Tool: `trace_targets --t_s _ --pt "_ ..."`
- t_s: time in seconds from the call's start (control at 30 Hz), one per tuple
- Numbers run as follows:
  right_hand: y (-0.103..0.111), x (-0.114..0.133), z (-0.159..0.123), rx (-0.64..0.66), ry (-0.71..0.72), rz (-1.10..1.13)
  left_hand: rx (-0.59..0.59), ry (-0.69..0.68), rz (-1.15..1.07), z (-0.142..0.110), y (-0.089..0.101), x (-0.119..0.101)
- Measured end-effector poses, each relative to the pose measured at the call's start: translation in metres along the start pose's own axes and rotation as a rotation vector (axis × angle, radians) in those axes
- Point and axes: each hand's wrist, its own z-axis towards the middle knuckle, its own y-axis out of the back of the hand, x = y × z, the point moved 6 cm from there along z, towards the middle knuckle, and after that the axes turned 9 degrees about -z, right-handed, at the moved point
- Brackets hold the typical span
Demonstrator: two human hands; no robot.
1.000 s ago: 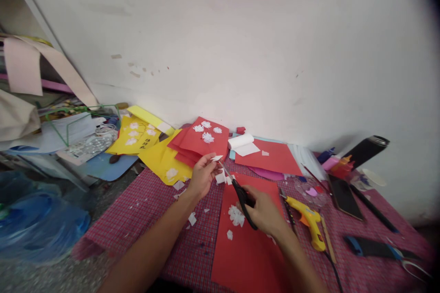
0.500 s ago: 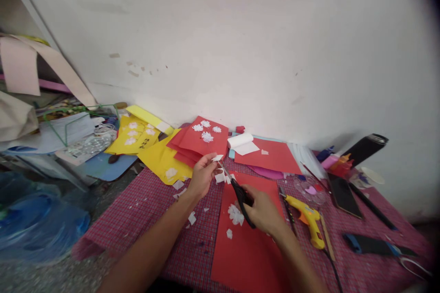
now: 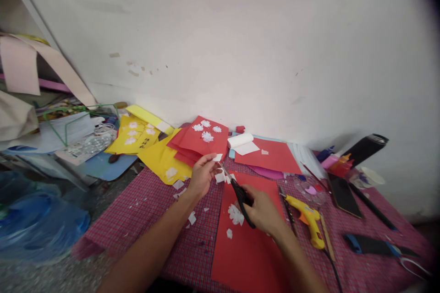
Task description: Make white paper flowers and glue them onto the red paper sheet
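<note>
My left hand (image 3: 202, 176) pinches a small piece of white paper (image 3: 217, 157) between thumb and fingers, above the table. Wrapped round the handles of black scissors (image 3: 241, 199) is my right hand (image 3: 261, 208); the blades point up and left toward the paper. Whether the blades touch it I cannot tell. Below the scissors lies a long red sheet (image 3: 250, 256) bearing a white paper flower (image 3: 235, 214) and a small white scrap (image 3: 229, 233). More white pieces (image 3: 220, 177) lie just behind the blades.
Red cards with white flowers (image 3: 207, 136) are stacked at the back, beside yellow sheets (image 3: 167, 160). A white paper roll (image 3: 240, 141) rests nearby. To the right are a yellow glue gun (image 3: 309, 217), a phone (image 3: 344, 196) and a black bottle (image 3: 369, 149). Checkered cloth (image 3: 137, 210) covers the table.
The white paper in my left hand has turned slightly. Both hands stay in nearly the same place, and the view has shifted a little.
</note>
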Motion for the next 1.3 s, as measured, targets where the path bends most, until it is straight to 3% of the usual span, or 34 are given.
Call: trace_targets --t_s 0.9,1.3 --pt "0.0031 -0.0018 0.0017 -0.076 0.062 -0.012 -0.032 0.004 -0.017 -0.0007 -0.001 -0.0035" --pt "0.0054 -0.0059 0.0019 -0.129 0.059 0.083 -0.016 0.245 -0.293 0.001 0.0003 0.002"
